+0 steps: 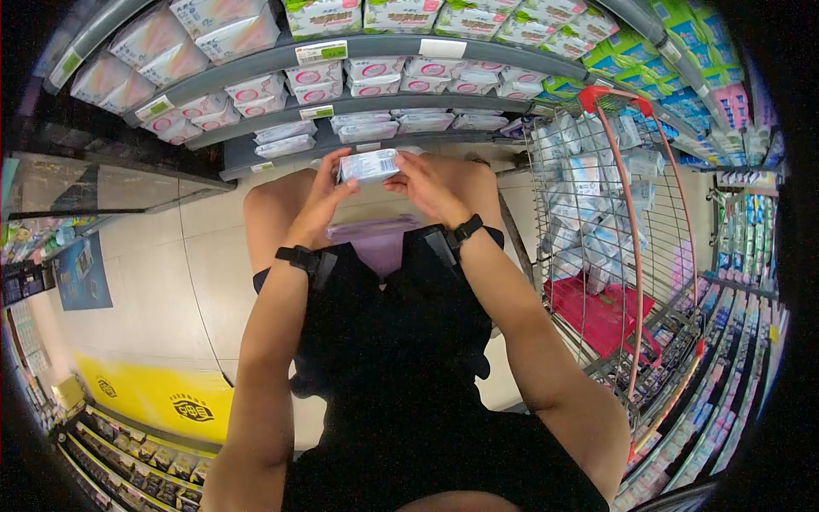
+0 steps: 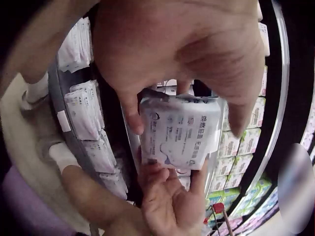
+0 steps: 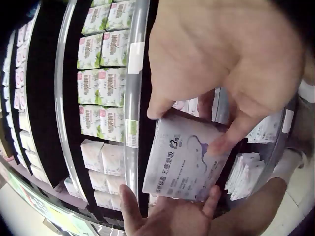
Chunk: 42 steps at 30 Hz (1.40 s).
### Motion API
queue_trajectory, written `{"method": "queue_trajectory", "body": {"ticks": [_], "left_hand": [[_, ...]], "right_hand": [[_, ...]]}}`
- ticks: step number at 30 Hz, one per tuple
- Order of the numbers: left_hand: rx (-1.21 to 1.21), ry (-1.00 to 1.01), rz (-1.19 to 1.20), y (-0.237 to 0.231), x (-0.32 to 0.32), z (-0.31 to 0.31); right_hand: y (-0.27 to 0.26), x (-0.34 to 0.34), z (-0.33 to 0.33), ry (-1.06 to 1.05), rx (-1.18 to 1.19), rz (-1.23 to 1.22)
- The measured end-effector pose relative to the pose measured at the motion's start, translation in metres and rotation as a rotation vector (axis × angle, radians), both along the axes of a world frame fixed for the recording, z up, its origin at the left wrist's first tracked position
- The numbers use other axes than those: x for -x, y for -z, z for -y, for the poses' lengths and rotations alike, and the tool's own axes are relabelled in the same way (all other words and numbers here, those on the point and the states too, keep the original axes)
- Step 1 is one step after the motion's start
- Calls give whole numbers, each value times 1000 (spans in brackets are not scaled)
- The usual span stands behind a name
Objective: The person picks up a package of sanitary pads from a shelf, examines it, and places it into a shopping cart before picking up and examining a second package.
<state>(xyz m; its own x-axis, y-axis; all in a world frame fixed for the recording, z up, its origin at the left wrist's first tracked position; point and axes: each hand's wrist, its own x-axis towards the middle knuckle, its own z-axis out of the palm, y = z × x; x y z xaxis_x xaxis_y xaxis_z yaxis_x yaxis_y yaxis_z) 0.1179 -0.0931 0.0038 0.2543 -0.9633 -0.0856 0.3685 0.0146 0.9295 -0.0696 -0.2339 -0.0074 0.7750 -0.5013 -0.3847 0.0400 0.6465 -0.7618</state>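
A white pack of sanitary pads [image 1: 368, 167] with printed lettering is held up between both hands in front of the lower shelves. My left hand [image 1: 327, 189] grips its left end, the thumb along the near side. At the opposite end my right hand [image 1: 424, 185] pinches it between thumb and fingers. Seen from the left wrist, the pack [image 2: 179, 132] shows a printed pad outline and small icons. In the right wrist view the same printed face [image 3: 187, 155] is tilted, with my right thumb lying across it.
Shelves [image 1: 375, 107] of similar packs run across the front. On the right stands a wire shopping cart [image 1: 636, 247] holding many bluish-white packs and a red piece at its bottom. Another shelf [image 1: 725, 375] curves along the right edge. Tiled floor [image 1: 153, 282] lies to the left.
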Motion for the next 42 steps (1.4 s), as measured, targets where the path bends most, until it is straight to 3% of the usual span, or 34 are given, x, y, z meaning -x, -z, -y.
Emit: {"method": "queue_trajectory", "body": {"ticks": [2, 11, 20, 29, 35, 38, 42], "left_hand": [[-10, -21, 165, -3, 1, -4], [29, -158, 283, 35, -6, 6], [-73, -165, 231, 56, -13, 11], [-182, -138, 305, 40, -9, 11], [-216, -142, 202, 36, -8, 12], [-207, -179, -55, 25, -10, 14], [-264, -171, -34, 34, -13, 12]], "right_hand": [[13, 0, -1, 25, -97, 46], [23, -3, 2, -2, -86, 70], [39, 3, 10, 23, -80, 20], [37, -2, 6, 62, -82, 31], [33, -4, 9, 33, -46, 1], [32, -3, 10, 57, -52, 21], [32, -6, 10, 142, -96, 50]]}}
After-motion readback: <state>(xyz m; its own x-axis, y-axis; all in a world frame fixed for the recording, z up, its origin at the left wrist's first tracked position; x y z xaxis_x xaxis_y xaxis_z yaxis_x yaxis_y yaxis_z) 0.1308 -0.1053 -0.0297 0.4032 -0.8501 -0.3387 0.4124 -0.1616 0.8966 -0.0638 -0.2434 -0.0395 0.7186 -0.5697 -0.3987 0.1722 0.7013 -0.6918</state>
